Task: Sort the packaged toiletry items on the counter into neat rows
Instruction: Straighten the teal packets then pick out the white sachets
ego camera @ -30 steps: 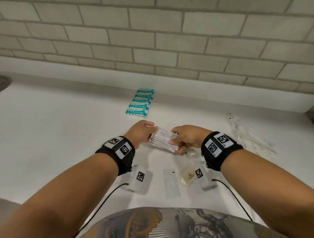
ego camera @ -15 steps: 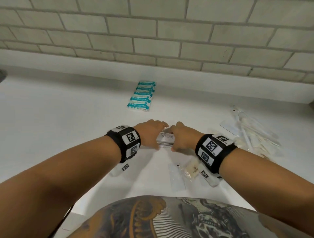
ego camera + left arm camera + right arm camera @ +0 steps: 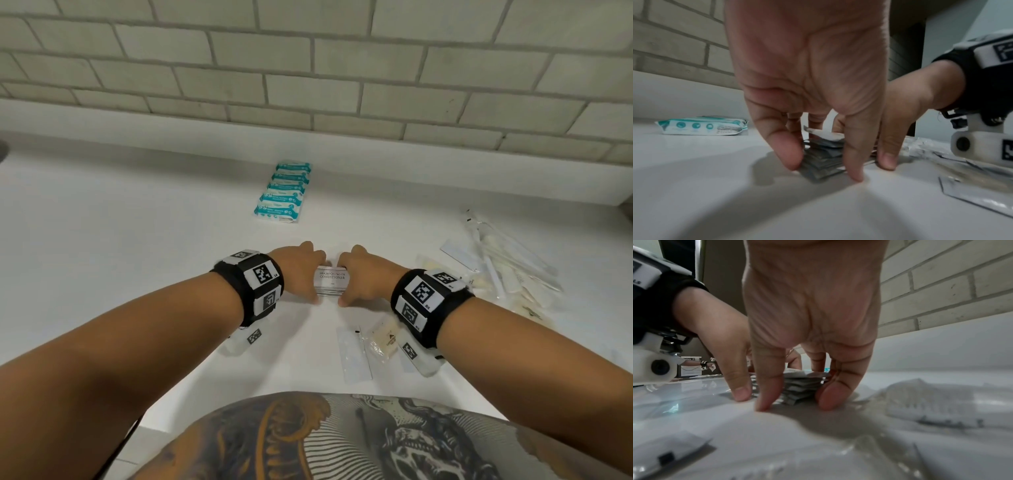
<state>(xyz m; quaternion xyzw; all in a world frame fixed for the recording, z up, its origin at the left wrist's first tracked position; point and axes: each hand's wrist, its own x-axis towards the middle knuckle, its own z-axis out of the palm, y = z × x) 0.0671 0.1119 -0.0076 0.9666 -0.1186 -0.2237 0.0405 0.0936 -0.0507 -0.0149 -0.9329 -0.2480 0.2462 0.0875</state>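
A stack of white shampoo sachets (image 3: 331, 281) stands on the white counter (image 3: 137, 260), its top one printed "shampoo with conditioner". My left hand (image 3: 303, 274) grips its left side and my right hand (image 3: 364, 275) its right side, thumbs at the near edge. In the left wrist view the left hand (image 3: 824, 168) brackets the sachet stack (image 3: 824, 160), fingertips on the counter. The right wrist view shows the right hand (image 3: 797, 400) doing the same around the sachet stack (image 3: 802, 385). A neat row of teal wipe packs (image 3: 284, 192) lies behind.
A loose pile of clear-wrapped items (image 3: 507, 267) sprawls at the right. A flat white sachet (image 3: 352, 356) and a yellowish packet (image 3: 382, 339) lie near the front edge under my right wrist. A brick wall (image 3: 308, 68) with a white upstand closes the back.
The sachet stack, held in the air between both hands a second ago, has come down onto the counter farther from me. Both hands now press in on its sides.
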